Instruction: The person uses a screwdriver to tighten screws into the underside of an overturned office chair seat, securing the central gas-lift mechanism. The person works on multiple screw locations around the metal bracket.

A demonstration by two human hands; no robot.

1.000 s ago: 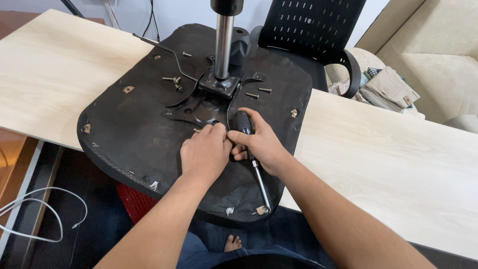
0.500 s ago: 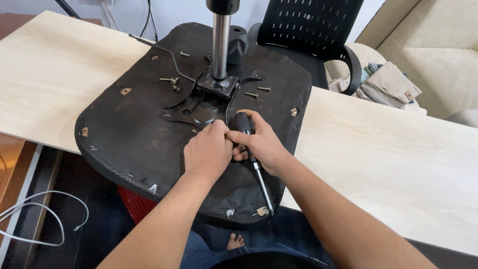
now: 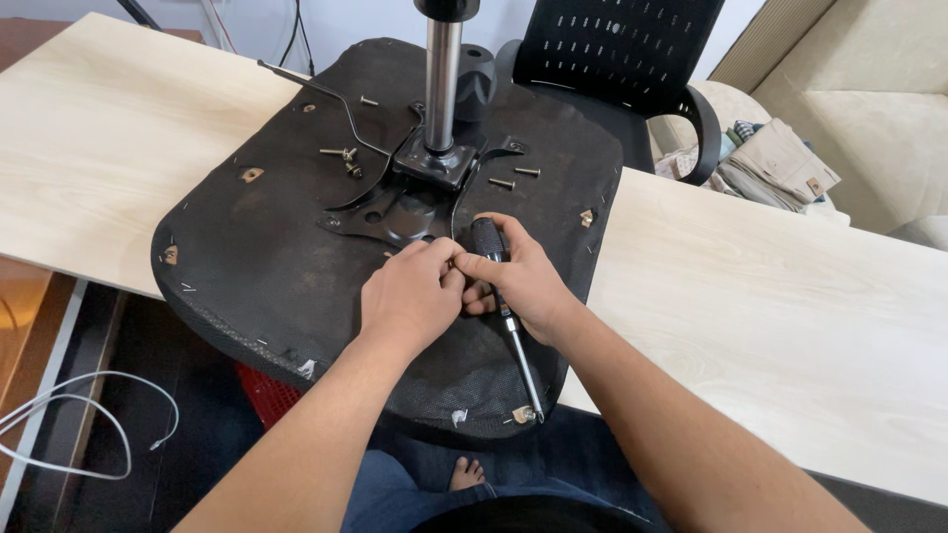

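Note:
An upturned black chair seat (image 3: 267, 247) lies on a light wooden table (image 3: 770, 296), its metal mounting plate (image 3: 395, 207) and chrome gas column (image 3: 441, 84) pointing up. My right hand (image 3: 518, 281) holds a black-handled screwdriver (image 3: 504, 306), its shaft pointing back toward me along the seat. My left hand (image 3: 410, 296) rests beside it, fingertips pinched together against the right hand near the plate's front edge; what they pinch is hidden. Loose screws (image 3: 341, 156) lie left of the column, and two more screws (image 3: 513, 178) lie to its right.
A black mesh chair back (image 3: 612, 59) stands behind the table. A beige sofa (image 3: 869, 89) with folded cloth (image 3: 770, 163) is at the right. A white cable (image 3: 69, 424) lies on the floor at lower left. A red object (image 3: 262, 390) sits under the seat.
The view has shifted slightly. Both hands stay together at the plate's front edge, with the screwdriver still in my right hand.

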